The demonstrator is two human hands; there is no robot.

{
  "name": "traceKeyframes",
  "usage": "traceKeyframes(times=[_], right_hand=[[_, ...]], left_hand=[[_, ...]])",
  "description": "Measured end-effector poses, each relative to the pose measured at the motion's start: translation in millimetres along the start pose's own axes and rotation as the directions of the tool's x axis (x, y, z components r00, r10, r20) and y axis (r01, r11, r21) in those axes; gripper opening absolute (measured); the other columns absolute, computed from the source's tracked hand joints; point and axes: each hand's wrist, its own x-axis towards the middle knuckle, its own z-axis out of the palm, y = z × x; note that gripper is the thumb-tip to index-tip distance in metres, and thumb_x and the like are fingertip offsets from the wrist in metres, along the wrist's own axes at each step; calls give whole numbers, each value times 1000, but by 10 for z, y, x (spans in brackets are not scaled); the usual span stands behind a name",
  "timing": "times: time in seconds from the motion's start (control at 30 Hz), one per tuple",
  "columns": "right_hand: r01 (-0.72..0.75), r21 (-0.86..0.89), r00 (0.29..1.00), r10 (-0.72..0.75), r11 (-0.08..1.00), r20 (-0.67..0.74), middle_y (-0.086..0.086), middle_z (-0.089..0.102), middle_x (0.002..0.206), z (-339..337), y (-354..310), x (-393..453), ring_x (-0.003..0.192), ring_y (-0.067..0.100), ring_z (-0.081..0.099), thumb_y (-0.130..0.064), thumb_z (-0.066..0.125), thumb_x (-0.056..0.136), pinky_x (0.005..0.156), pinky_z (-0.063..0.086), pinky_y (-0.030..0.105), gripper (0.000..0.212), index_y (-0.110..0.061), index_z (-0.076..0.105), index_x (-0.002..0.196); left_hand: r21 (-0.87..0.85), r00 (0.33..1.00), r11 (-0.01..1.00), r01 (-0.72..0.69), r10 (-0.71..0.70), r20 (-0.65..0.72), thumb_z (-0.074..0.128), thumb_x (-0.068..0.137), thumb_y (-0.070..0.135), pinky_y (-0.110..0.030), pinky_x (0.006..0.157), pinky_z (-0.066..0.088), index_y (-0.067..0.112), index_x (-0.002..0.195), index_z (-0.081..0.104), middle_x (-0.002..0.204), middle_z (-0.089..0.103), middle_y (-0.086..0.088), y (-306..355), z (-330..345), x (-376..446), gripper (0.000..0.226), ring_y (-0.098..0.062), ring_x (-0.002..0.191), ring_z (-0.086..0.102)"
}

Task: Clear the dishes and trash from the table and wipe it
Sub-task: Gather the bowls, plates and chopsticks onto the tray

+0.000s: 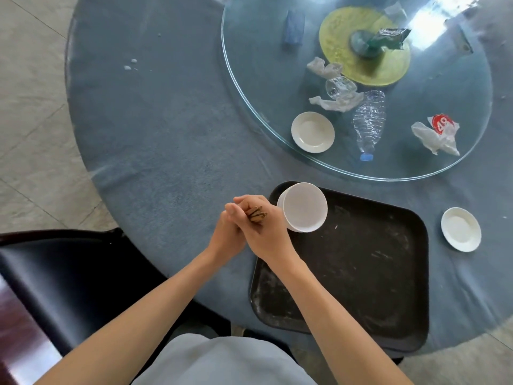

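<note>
Round table (155, 129), covered in blue woven cloth; a few pale crumbs lie on the cloth at far left.

Both hands, clasped together over the table edge: left hand (229, 232) and right hand (266, 234) are curled round a bundle of brown wooden chopsticks (256, 213), whose blunt ends show between them.

Tray (374, 273), black plastic, rectangular with rounded corners, scuffed and smeared white, at the near edge of the table. A white bowl (304, 208), smooth and round, sits tilted in its far left corner, just beside the right hand.

Small white saucer (460, 229), round and shallow, on the cloth right of the tray.

Glass turntable (249, 107), clear and circular, on a yellow-green disc base. On it:
- second white saucer (312, 132), near the rim;
- crushed clear plastic bottle (369, 120), blue cap, lying on its side;
- crumpled clear plastic cup (340, 87);
- several crumpled white tissues (324, 68);
- red and white wrapper (441, 125);
- dark green foil packet (388, 38), at the centre;
- blue rectangular pack (294, 29).

Black chair (55, 273), glossy seat, at lower left.
</note>
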Motion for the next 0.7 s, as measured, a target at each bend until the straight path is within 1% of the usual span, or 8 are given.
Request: traceKeyframes(times=[0.07, 0.2, 0.3, 0.37, 0.47, 0.53, 0.6, 0.7], right_hand=[[-29, -9, 1000, 29, 1000, 0, 10, 66, 68, 17, -29, 22, 73, 23, 65, -58, 59, 95, 71, 52, 41, 66, 1, 58, 67], [-98, 119, 993, 104, 988, -48, 18, 45, 57, -200, -207, 24, 58, 33, 46, -52, 48, 101, 58, 41, 41, 66, 3, 41, 65], [-153, 192, 978, 177, 969, -113, 13, 48, 51, -509, -280, -78, 53, 35, 55, -37, 48, 108, 60, 52, 47, 59, -3, 44, 59], [-189, 238, 950, 239, 953, -201, -1, 49, 45, -769, -274, -162, 46, 22, 55, -24, 48, 109, 57, 51, 36, 60, -14, 48, 51], [-237, 334, 896, 338, 912, -288, -3, 45, 43, -1127, -192, -293, 40, 13, 46, -23, 50, 109, 49, 45, 28, 60, -20, 49, 49], [-293, 333, 866, 397, 896, -306, 0, 49, 47, -1284, -75, -380, 44, 14, 49, -28, 54, 107, 52, 50, 28, 52, -13, 52, 57], [-403, 269, 834, 472, 875, -286, 0, 58, 59, -1377, 122, -450, 56, 15, 59, -37, 59, 103, 66, 57, 33, 41, -13, 58, 70], [-617, 146, 747, 634, 773, -203, -4, 70, 100, -1436, 506, -590, 93, 10, 68, -41, 64, 100, 84, 59, 32, 23, -22, 65, 112]], left_hand=[[26, 1000, 1000, 13, -13, 22, 50, 98, 9, -27, 63, 52, 29, 86, 61, 80, 65, 7, 2, 2, 26, 26, -3, 75, 63], [53, 996, 997, -57, 54, 73, 50, 92, 17, -32, 55, 48, -7, 78, 62, 66, 65, -18, 138, 38, 9, 30, -7, 65, 56], [-14, 975, 992, -126, 127, 183, 50, 91, 28, -21, 55, 44, 2, 73, 57, 63, 58, 6, 418, 182, -94, 32, 0, 60, 53], [-62, 948, 991, -116, 130, 291, 53, 96, 29, -24, 62, 48, 7, 93, 59, 74, 58, 12, 568, 340, -189, 23, -2, 65, 57], [-166, 868, 983, -77, 148, 474, 47, 107, 22, -31, 77, 57, 12, 135, 47, 99, 66, 14, 727, 618, -349, 30, -8, 85, 66], [-192, 845, 981, -4, 106, 525, 41, 109, 18, -23, 71, 52, 16, 145, 38, 96, 64, 16, 771, 840, -431, 36, -4, 77, 62], [-162, 845, 983, 90, 11, 535, 39, 110, 18, -34, 62, 51, 16, 137, 44, 91, 66, 5, 751, 1097, -503, 27, -6, 67, 58], [-21, 832, 949, 316, -266, 487, 41, 109, 30, -43, 66, 57, 16, 122, 50, 95, 68, -5, 598, 1472, -511, 21, -13, 71, 62]])
